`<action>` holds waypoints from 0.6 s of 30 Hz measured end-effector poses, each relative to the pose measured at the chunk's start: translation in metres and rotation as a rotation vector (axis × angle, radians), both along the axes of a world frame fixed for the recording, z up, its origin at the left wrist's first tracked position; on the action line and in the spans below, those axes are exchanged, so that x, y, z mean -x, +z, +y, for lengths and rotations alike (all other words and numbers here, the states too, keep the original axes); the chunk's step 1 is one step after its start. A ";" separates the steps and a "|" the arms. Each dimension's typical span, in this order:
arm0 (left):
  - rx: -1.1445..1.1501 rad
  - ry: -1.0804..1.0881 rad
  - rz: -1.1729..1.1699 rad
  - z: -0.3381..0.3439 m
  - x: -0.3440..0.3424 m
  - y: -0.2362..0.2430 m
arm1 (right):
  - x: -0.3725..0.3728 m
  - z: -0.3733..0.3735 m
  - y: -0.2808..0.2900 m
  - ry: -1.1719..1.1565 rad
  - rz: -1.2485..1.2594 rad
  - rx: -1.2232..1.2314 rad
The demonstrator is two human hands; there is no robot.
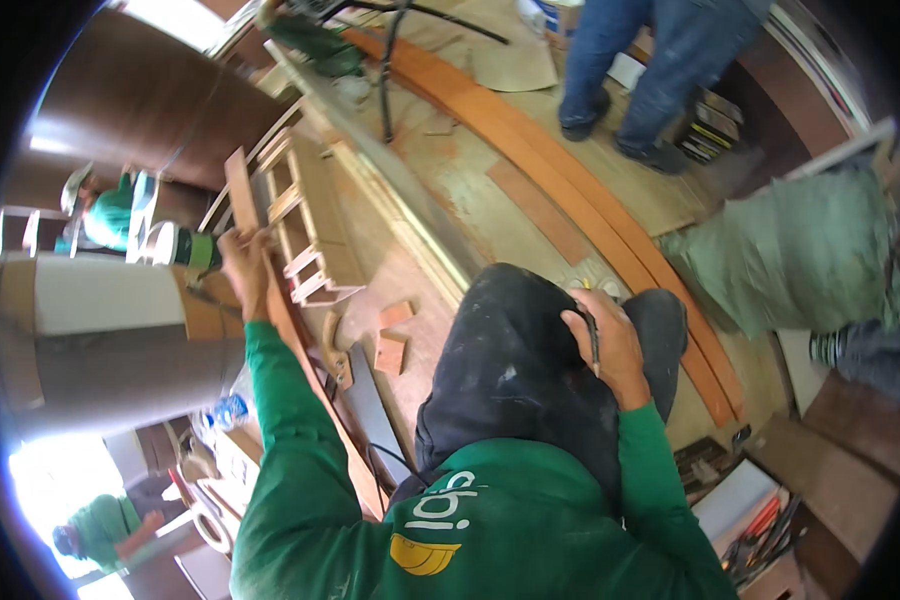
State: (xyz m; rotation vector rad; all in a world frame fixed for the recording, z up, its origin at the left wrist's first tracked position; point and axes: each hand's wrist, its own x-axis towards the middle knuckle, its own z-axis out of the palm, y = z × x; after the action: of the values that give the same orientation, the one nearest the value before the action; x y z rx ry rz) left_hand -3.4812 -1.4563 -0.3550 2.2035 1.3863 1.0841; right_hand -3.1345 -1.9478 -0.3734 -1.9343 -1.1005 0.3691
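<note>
My left hand point(247, 265) reaches out to the left, its fingers closed round a long reddish-brown wooden board point(335, 425) that runs down beside my left arm. Held in my right hand point(615, 340) is a thin dark pencil point(595, 345), tip pointing back toward me, with the hand by my bent knee. Beside the board lies a light wooden frame point(315, 225) with several crosspieces. Small wood blocks point(390, 352) and a curved wood-handled tool point(334, 350), perhaps a saw, rest nearer me.
Long curved orange-brown planks point(570, 200) cross the floor on the right. A person in jeans point(610, 70) stands at the far side. A green-wrapped bundle point(795, 255) and a box of hand tools point(760, 530) are to the right. Two people in green work at left.
</note>
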 end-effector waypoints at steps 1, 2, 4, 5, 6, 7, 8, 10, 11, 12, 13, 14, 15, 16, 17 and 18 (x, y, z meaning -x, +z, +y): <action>-0.012 0.006 -0.078 -0.004 0.001 0.005 | 0.000 0.000 0.001 -0.009 0.004 -0.002; -0.019 -0.053 -0.216 -0.008 0.004 0.011 | 0.001 0.001 0.002 -0.007 0.029 -0.012; 0.037 -0.226 -0.408 -0.042 -0.018 0.030 | 0.000 0.003 0.000 -0.010 0.079 -0.032; 0.108 -0.287 -0.351 -0.065 -0.044 0.042 | -0.001 0.002 -0.004 -0.023 0.135 -0.073; 0.172 -0.352 -0.289 -0.097 -0.079 0.051 | -0.002 0.002 -0.009 -0.064 0.361 -0.126; 0.332 -0.453 -0.342 -0.122 -0.105 0.045 | -0.003 0.006 -0.014 -0.091 0.591 -0.193; 0.505 -0.565 -0.395 -0.149 -0.135 0.036 | -0.006 0.007 -0.015 -0.129 0.809 -0.265; 0.737 -0.878 -0.446 -0.210 -0.189 0.012 | -0.012 0.010 -0.014 -0.099 0.890 -0.268; 0.796 -0.926 -0.384 -0.237 -0.212 -0.001 | -0.014 0.012 -0.018 -0.094 0.936 -0.288; 0.857 -0.983 -0.322 -0.260 -0.232 -0.015 | -0.017 0.014 -0.022 -0.095 0.975 -0.308; 0.904 -1.041 -0.340 -0.273 -0.244 -0.031 | -0.021 0.016 -0.024 -0.098 0.987 -0.288; 0.897 -1.078 -0.383 -0.290 -0.258 -0.042 | -0.025 0.013 -0.031 -0.104 1.003 -0.266; 0.913 -1.084 -0.377 -0.306 -0.268 -0.055 | -0.028 0.004 -0.050 -0.151 1.011 -0.293; 0.910 -1.072 -0.371 -0.317 -0.273 -0.064 | -0.029 -0.004 -0.064 -0.171 1.021 -0.323; 0.968 -1.053 -0.372 -0.326 -0.275 -0.068 | -0.028 -0.012 -0.065 -0.178 1.041 -0.368; 1.036 -1.060 -0.420 -0.332 -0.280 -0.072 | -0.028 -0.019 -0.066 -0.178 1.059 -0.409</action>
State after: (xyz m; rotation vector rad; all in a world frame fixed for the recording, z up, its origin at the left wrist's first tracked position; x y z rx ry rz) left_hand -3.2009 -1.7884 -0.4273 1.3966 0.2749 0.2514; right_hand -3.1069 -1.9666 -0.4394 -1.1625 -0.2598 0.8566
